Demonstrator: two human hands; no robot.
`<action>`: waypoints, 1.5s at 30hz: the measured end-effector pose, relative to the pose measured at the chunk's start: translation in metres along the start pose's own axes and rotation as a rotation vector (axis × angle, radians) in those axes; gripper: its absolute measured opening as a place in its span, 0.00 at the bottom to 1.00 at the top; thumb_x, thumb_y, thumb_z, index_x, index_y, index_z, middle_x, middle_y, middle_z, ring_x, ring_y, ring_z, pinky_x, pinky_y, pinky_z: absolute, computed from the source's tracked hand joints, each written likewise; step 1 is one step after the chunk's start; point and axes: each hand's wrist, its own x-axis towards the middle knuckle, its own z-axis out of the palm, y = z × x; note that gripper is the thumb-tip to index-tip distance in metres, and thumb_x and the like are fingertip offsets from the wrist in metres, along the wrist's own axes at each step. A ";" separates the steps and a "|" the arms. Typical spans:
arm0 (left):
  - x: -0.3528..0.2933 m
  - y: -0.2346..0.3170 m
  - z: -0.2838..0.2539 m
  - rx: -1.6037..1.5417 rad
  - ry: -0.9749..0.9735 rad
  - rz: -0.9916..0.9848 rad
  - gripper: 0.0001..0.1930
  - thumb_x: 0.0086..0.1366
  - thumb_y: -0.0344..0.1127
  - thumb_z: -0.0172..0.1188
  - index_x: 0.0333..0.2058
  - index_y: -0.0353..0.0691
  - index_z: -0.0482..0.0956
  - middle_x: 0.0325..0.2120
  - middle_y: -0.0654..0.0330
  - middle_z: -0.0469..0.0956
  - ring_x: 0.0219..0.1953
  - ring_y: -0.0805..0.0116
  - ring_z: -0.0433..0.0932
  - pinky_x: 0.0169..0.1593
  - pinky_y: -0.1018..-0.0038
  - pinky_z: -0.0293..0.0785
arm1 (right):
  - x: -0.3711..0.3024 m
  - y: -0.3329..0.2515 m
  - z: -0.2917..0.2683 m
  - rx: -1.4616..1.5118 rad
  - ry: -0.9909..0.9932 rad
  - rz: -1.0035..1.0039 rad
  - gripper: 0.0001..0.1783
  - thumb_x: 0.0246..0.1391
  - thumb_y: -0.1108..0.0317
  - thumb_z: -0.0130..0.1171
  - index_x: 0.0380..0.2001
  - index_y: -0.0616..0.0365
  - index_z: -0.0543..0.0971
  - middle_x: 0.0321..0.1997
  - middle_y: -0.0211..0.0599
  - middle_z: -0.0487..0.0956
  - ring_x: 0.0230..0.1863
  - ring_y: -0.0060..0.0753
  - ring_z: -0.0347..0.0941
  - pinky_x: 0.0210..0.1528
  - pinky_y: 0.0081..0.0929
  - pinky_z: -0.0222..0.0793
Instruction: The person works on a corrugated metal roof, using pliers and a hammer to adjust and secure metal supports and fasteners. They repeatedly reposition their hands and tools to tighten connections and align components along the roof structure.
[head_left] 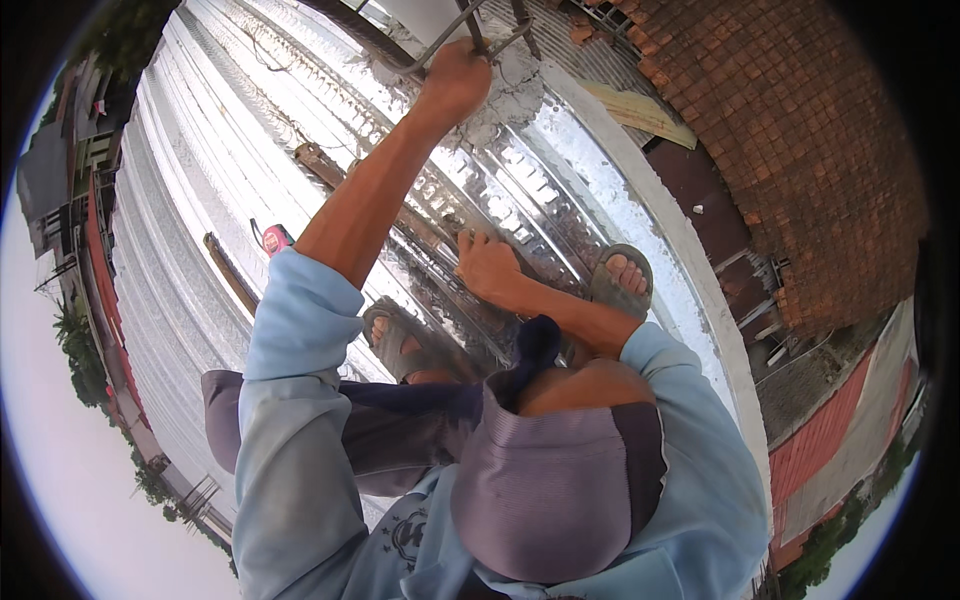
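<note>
At the top of the head view my left hand (pixel 456 82) is closed around a steel bar (pixel 472 22) of the bent reinforcing bars at a rough concrete post base (pixel 512 95). My left arm is stretched far forward. Lower down, between my sandalled feet, my right hand (pixel 488 268) is low over the metal roofing sheet (pixel 190 200). Its fingers are curled beside a long brown bar (pixel 322 165) lying along the sheet's ribs. Whatever those fingers hold is hidden.
A red and black tape measure (pixel 276 238) lies on the sheet by my left forearm. Left of it is a short brown strip (pixel 230 272). A pale concrete ledge (pixel 690 260) bounds the sheet on the right, with a tiled roof (pixel 800 140) beyond. My sandals (pixel 622 278) rest on the roofing.
</note>
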 end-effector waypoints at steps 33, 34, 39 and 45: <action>-0.008 0.001 0.001 0.024 -0.075 0.149 0.35 0.53 0.17 0.38 0.64 0.28 0.63 0.55 0.41 0.74 0.59 0.51 0.74 0.65 0.64 0.62 | 0.002 0.091 -0.180 1.347 0.268 0.461 0.18 0.63 0.59 0.61 0.38 0.67 0.76 0.23 0.36 0.76 0.25 0.29 0.78 0.23 0.28 0.70; -0.008 0.000 0.000 0.019 -0.076 0.156 0.35 0.53 0.17 0.38 0.64 0.28 0.62 0.55 0.41 0.74 0.59 0.51 0.74 0.65 0.64 0.63 | 0.007 0.092 -0.185 1.337 0.272 0.464 0.19 0.64 0.57 0.60 0.39 0.67 0.77 0.22 0.35 0.75 0.24 0.28 0.77 0.22 0.26 0.68; -0.010 -0.001 0.001 -0.025 -0.073 0.150 0.36 0.53 0.17 0.38 0.64 0.29 0.62 0.56 0.41 0.73 0.59 0.52 0.74 0.65 0.64 0.63 | 0.004 0.101 -0.220 0.550 0.229 0.359 0.25 0.60 0.60 0.56 0.59 0.55 0.75 0.30 0.54 0.81 0.36 0.58 0.78 0.43 0.47 0.70; -0.011 0.000 -0.001 -0.010 -0.080 0.130 0.36 0.52 0.18 0.40 0.64 0.30 0.62 0.56 0.42 0.73 0.59 0.53 0.73 0.65 0.64 0.63 | 0.017 0.107 -0.216 0.092 0.460 0.217 0.34 0.59 0.71 0.52 0.69 0.53 0.62 0.40 0.56 0.81 0.51 0.56 0.74 0.56 0.50 0.62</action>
